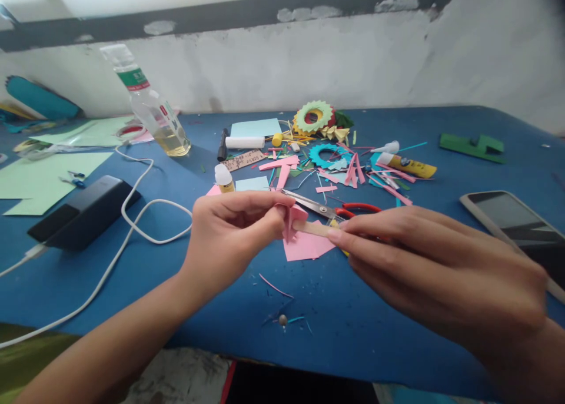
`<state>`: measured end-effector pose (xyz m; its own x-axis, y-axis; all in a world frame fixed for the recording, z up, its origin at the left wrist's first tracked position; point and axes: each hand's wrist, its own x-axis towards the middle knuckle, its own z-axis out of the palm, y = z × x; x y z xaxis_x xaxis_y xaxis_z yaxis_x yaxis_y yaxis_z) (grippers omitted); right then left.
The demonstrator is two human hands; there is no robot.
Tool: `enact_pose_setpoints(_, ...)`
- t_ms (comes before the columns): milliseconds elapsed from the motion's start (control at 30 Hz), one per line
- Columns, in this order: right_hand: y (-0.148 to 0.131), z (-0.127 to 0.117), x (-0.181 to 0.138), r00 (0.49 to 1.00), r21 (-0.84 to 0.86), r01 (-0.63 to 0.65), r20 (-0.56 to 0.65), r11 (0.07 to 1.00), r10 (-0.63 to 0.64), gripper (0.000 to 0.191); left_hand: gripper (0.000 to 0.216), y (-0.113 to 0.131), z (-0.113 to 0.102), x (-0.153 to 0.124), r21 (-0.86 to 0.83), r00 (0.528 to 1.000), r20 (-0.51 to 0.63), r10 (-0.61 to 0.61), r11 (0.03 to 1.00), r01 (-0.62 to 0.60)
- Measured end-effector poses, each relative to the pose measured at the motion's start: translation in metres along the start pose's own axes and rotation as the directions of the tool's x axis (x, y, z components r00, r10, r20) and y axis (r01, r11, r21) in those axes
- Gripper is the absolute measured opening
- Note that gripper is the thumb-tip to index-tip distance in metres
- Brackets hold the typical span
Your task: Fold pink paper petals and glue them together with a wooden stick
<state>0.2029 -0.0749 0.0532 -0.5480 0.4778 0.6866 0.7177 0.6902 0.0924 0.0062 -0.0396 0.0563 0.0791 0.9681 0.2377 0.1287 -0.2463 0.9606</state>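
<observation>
My left hand [241, 230] pinches a small folded piece of pink paper [296, 215] between thumb and forefinger. From the right, my right hand [432, 262] grips a flat wooden stick [312, 228], whose rounded end touches the pink paper; whether it is inside a fold I cannot tell. Below and behind them a pink paper sheet [304, 248] lies on the blue table. Scissors with red handles [359, 207] rest just past my fingers, partly hidden by my right hand. A small white-capped glue bottle [224, 179] stands beyond my left hand.
Paper scraps [353, 171], a blue paper ring [329, 155] and a yellow tube [412, 166] lie farther back. A glass bottle [161, 124] stands back left. White cable [128, 215] loops beside a dark device [83, 209]. A phone [507, 221] lies at the right.
</observation>
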Motion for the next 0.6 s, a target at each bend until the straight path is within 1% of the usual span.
enact_pose_setpoints(67, -0.0005, -0.0002, 0.0005, 0.999, 0.050, 0.031, 0.033, 0.998, -0.033, 0.015, 0.013, 0.0000, 0.0000, -0.0001, -0.011, 1.000, 0.001, -0.001, 1.000, 0.001)
enact_pose_setpoints(133, -0.0009, 0.0002, 0.0001, 0.998, 0.084, 0.032, 0.042, 0.996, -0.035, 0.015, 0.014, -0.0001, 0.0000, -0.0002, -0.028, 1.000, 0.008, -0.002, 1.000, 0.003)
enact_pose_setpoints(200, -0.0008, 0.0015, -0.0009, 1.000, 0.066, 0.003, -0.014, 0.998, -0.002, 0.014, 0.015, -0.0004, 0.0000, -0.0001, -0.062, 1.000, 0.025, -0.001, 0.998, 0.003)
enact_pose_setpoints(267, -0.0005, 0.0032, -0.0019, 0.996, 0.017, -0.053, -0.077, 0.998, 0.055, 0.016, 0.014, -0.0012, 0.0000, 0.0008, -0.107, 0.998, 0.055, -0.015, 0.994, 0.021)
enact_pose_setpoints(333, -0.0002, 0.0043, -0.0023, 0.996, -0.020, -0.067, -0.067, 0.998, 0.065, 0.017, 0.014, -0.0025, -0.0001, 0.0025, -0.166, 0.993, 0.111, -0.050, 0.984, 0.069)
enact_pose_setpoints(467, -0.0015, 0.0038, -0.0017, 1.000, -0.063, -0.025, -0.017, 0.998, 0.024, 0.014, 0.017, -0.0058, -0.0009, 0.0061, -0.264, 0.961, 0.245, -0.128, 0.945, 0.193)
enact_pose_setpoints(533, -0.0029, 0.0034, -0.0010, 0.999, -0.083, -0.007, -0.048, 0.997, 0.003, 0.013, 0.018, -0.0069, -0.0013, 0.0069, -0.289, 0.950, 0.267, -0.162, 0.927, 0.239)
enact_pose_setpoints(600, -0.0043, 0.0036, 0.0003, 0.999, -0.086, -0.001, -0.045, 0.996, -0.003, 0.014, 0.017, -0.0075, -0.0017, 0.0072, -0.306, 0.945, 0.267, -0.190, 0.913, 0.271)
